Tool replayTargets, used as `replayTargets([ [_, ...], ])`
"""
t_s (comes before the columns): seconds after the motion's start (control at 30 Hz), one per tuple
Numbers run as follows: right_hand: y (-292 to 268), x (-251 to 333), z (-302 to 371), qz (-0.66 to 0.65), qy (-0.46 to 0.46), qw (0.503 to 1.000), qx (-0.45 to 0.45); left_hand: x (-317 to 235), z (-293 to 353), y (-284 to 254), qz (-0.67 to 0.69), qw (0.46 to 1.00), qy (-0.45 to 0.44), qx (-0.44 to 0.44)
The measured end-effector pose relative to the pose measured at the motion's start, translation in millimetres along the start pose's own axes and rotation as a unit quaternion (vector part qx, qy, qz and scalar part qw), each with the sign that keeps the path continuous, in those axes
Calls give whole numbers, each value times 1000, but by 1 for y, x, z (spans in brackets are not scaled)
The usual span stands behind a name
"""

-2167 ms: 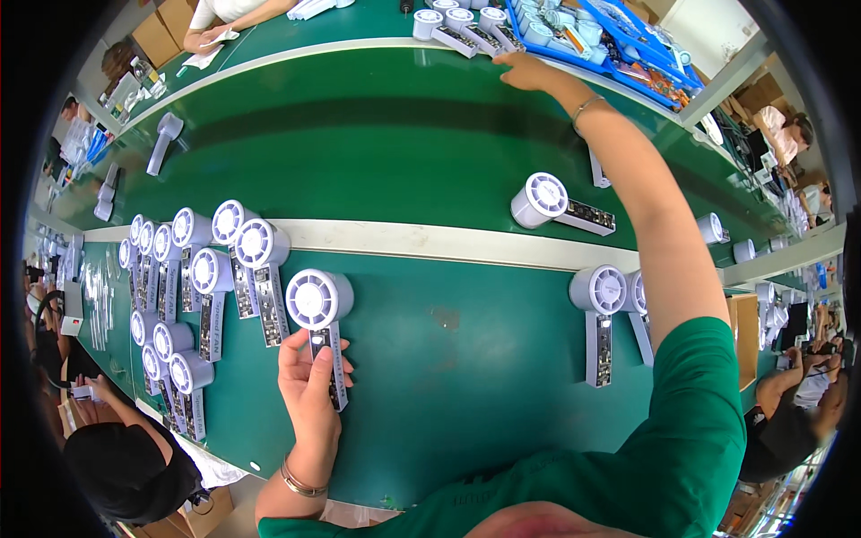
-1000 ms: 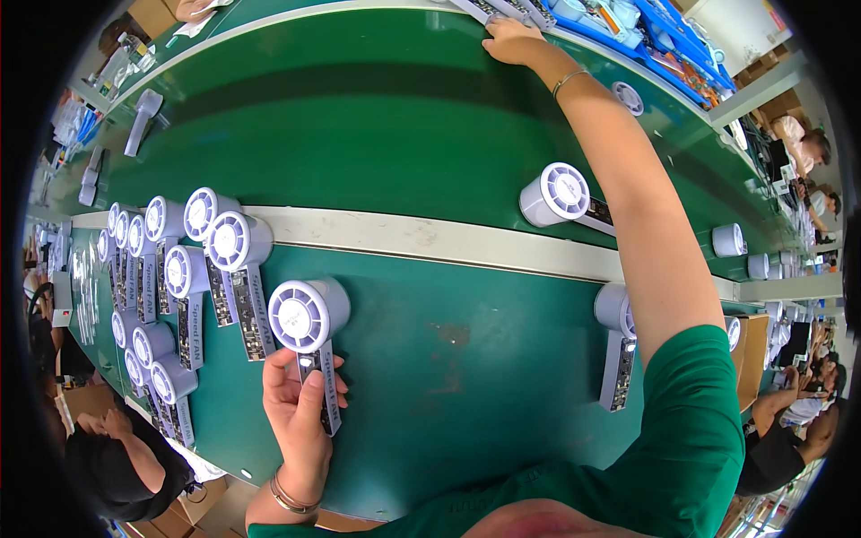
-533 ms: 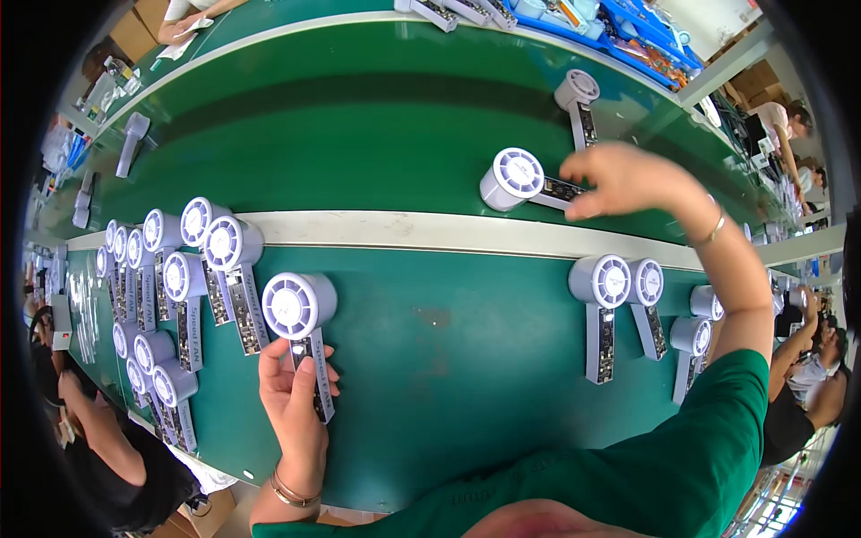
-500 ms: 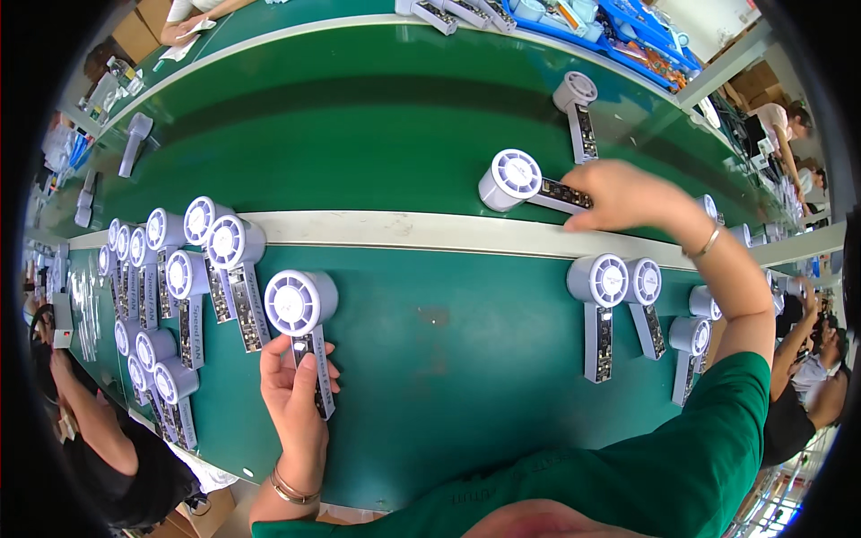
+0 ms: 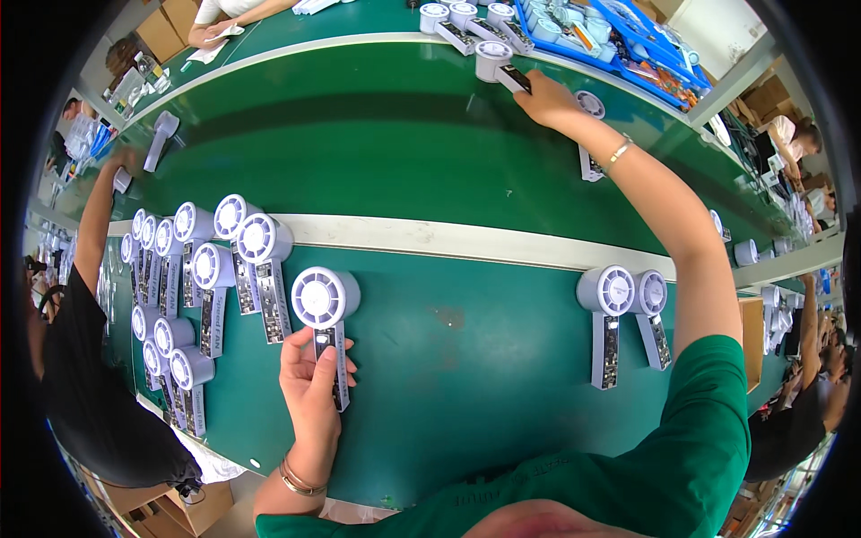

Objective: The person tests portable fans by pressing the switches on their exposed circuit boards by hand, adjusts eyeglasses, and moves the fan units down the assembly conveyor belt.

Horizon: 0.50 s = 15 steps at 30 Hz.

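Across the lower part of the view lies the green worktable [image 5: 502,403], with a green belt [image 5: 341,161] beyond it and a pale rail [image 5: 421,235] between the two. Past the belt's far edge, a blue tray [image 5: 655,36] holds loose parts. At left, a co-worker in black [image 5: 117,412] reaches over the belt; that hand is blurred and its grip cannot be determined. A cluster of handheld fans [image 5: 213,267] stands on the left of the table, and a pair of fans [image 5: 613,291] on the right. One belt fan [image 5: 589,104] is partly hidden by the right forearm.

The left hand [image 5: 309,386] holds the near fan [image 5: 323,298] by its handle, thumb on top, head pointing away. The right hand [image 5: 550,99], arm extended, has its fingers closed about the handle end of the far fan [image 5: 495,61], near the belt's far edge; whether that fan bears on the belt cannot be told.

Step in hand, as judged: handling one fan at long reach while steadying another. Any further move calls for a firm handle grip, clearance from neighbouring fans and no pressure on the exposed circuit board [image 5: 325,341].
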State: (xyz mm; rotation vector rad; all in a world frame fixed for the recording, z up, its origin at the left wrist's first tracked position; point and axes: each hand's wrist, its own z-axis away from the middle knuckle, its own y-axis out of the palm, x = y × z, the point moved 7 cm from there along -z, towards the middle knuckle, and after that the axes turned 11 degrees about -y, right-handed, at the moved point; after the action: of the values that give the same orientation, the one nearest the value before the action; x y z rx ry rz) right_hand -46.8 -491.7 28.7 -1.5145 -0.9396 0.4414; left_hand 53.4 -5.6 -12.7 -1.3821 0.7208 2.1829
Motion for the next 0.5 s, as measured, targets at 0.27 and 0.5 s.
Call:
replayTargets([
  [0.27, 33, 18, -35, -7, 30, 999, -43, -1, 0, 0, -16, 1000, -1, 3],
  [0.5, 36, 14, -49, -30, 50, 997, -56, 2, -1, 0, -12, 1000, 4, 11],
])
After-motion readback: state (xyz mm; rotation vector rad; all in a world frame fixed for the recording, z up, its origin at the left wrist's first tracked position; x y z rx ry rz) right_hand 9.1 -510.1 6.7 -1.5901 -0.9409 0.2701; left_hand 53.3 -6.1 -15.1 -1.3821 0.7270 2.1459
